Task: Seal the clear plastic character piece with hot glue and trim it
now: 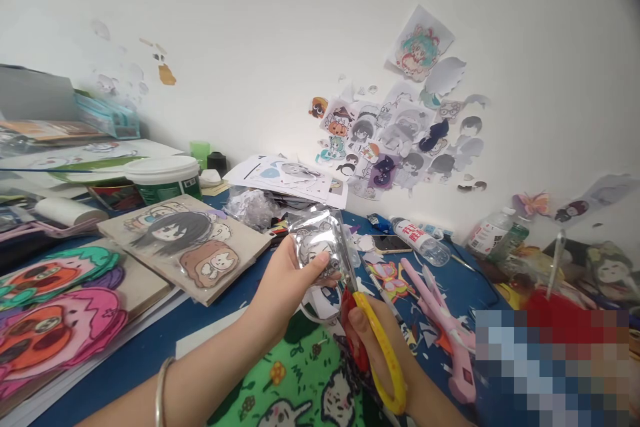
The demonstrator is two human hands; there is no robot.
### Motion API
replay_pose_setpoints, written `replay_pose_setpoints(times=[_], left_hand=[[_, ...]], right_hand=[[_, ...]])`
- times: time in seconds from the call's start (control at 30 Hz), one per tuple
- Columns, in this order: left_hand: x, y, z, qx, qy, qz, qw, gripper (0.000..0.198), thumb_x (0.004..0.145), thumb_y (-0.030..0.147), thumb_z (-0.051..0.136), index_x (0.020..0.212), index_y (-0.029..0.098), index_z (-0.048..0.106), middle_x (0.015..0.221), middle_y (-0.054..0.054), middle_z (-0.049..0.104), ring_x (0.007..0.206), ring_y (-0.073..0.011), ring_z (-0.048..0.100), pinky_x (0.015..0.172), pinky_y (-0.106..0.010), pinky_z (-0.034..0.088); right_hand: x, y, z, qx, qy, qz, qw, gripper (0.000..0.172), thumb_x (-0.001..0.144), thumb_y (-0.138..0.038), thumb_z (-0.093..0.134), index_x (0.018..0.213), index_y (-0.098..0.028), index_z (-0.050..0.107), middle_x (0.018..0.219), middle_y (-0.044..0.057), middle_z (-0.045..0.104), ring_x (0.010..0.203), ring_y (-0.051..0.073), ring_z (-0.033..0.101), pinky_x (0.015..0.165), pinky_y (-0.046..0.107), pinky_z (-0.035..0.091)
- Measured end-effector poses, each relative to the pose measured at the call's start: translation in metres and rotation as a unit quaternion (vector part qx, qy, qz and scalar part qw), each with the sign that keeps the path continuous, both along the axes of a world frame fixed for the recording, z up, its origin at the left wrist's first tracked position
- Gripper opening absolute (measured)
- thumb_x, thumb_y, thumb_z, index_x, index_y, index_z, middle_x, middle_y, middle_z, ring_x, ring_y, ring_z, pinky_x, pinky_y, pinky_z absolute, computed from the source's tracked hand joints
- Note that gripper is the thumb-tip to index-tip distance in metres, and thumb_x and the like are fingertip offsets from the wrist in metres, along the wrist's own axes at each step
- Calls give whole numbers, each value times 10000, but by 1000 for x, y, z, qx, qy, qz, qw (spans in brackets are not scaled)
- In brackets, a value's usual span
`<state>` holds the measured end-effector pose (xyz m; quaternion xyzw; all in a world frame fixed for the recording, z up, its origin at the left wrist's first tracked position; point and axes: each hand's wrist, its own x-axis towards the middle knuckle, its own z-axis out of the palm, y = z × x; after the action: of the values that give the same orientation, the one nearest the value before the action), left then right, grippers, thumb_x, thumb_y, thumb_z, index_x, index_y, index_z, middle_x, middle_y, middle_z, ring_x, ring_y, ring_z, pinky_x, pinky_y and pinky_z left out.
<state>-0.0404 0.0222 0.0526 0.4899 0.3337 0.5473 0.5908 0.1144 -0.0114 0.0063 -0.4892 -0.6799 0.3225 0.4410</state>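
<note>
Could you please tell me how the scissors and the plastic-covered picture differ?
The scissors have red and yellow handles; the plastic-covered picture looks mostly grey and white. The scissors are in the right hand; the picture is in the left hand. Both are being held.

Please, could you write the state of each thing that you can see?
Left hand: closed around glossy character piece.
Right hand: gripping scissors.
Scissors: blades beside the piece; opening unclear.
Tub: lid on.
Bottle beside phone: lying on its side.
Phone: lying flat.
Drawings: stuck to the wall.
Bracelet: on left forearm.
</note>
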Motion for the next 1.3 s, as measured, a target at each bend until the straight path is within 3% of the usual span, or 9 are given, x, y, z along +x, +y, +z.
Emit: replay_pose_setpoints(times=[0.07,0.17,0.3,0.53,0.87,1.17,1.3], left_hand=[[-1,0,2,0,1,-1,1000,424,757,340,666,1090,184,456,940,-55,629,714,-182,651,680,-332,554],[-3,0,5,-2,5,-6,1000,419,757,349,665,1084,189,458,953,-61,638,717,-186,656,676,-330,556],[-1,-1,3,-12,12,-6,1000,446,733,343,688,1090,188,470,982,-79,655,708,-198,664,662,-346,561],[5,-8,2,-49,-6,-2,999,475,687,357,720,1074,182,508,927,-70,685,701,-214,671,673,-356,550],[3,-7,4,-20,-15,-25,999,463,717,344,698,1089,181,477,811,-36,661,696,-204,649,632,-323,539],[8,-9,-2,-60,37,-39,997,437,714,360,699,1053,179,490,958,-82,657,773,-230,663,638,-320,547],[10,-10,-4,-55,26,-43,997,419,720,381,690,1021,173,485,880,-54,657,730,-208,664,640,-302,541]], right_hand=[[-1,-1,-1,-5,-3,5,1000,418,857,-519,474,654,-161,548,571,-27,490,511,110,454,473,229,380],[0,-2,-1,-12,-7,16,1000,262,900,-378,500,931,-137,598,858,18,612,693,135,588,615,278,496],[6,-1,6,-10,-9,22,1000,271,898,-312,525,1124,-165,554,1136,60,569,940,209,589,786,385,506],[11,0,13,1,-9,18,1000,278,897,-310,527,1135,-169,549,1155,64,561,960,214,582,801,396,500],[1,-7,4,-8,-2,-1,1000,262,897,-324,522,1100,-166,570,1121,52,578,932,212,591,783,378,508],[3,-1,12,11,27,-12,999,261,903,-305,517,1130,-182,553,1163,66,558,961,205,580,806,389,498],[4,-2,11,15,33,-24,999,257,902,-311,516,1121,-183,561,1161,61,560,962,210,580,807,386,498]])
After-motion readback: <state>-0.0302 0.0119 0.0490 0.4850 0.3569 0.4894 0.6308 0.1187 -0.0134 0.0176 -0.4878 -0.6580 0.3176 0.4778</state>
